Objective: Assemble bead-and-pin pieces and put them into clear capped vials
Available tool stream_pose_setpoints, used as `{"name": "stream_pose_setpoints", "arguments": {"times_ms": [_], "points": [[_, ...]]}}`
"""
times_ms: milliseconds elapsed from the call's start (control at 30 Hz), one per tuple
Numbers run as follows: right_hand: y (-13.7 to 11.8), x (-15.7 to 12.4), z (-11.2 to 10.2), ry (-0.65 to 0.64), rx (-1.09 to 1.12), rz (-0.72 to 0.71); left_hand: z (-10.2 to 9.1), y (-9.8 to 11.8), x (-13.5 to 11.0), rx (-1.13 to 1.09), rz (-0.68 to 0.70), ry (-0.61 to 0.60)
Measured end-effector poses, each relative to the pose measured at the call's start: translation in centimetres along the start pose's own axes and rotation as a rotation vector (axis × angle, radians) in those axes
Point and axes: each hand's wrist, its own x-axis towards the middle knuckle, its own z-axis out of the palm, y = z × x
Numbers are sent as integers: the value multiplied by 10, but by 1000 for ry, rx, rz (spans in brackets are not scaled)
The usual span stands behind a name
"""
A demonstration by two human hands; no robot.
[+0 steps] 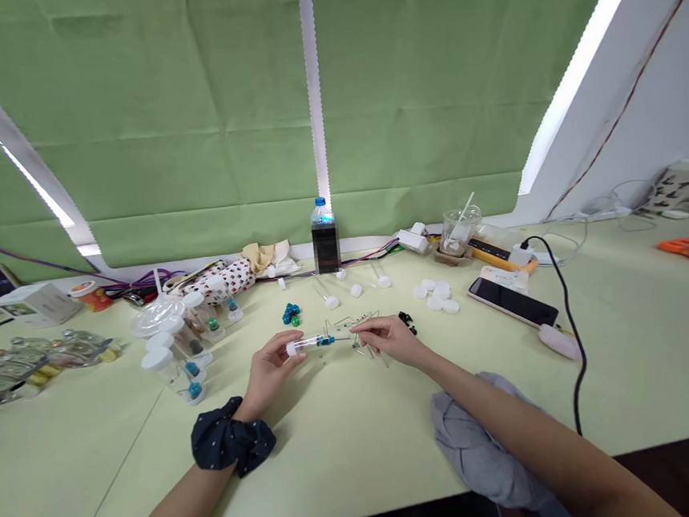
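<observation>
My left hand is closed around the white-capped end of a small clear tube, held level over the table. A blue fitting sits at the tube's right end. From that fitting a thin metal rod runs to the pinched fingertips of my right hand. Thin bent metal wires lie loose under and around my right fingers. Just behind my hands is a little pile of blue and green round pieces, and small black pieces lie beside my right hand.
White-capped clear tubs stand at left. Several white round caps lie right of centre, near a phone and a black cable. A water bottle stands at the back. Grey cloth lies at the front edge.
</observation>
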Motion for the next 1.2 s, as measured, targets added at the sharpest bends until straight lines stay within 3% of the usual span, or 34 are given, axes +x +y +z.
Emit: {"name": "stream_pose_setpoints", "arguments": {"times_ms": [200,400,667,867,1200], "points": [[3,2,-5,-102,344,96,-2,1,1,-43,-47,-24],[1,3,-4,-87,500,179,1,1,-2,-129,-55,-78],[7,3,0,-131,436,248,5,2,-3,-95,-12,-142],[17,4,-1,-100,329,237,5,0,-3,-78,22,-153],[12,1,12,-6,219,219,9,1,-4,-70,24,-172]]}}
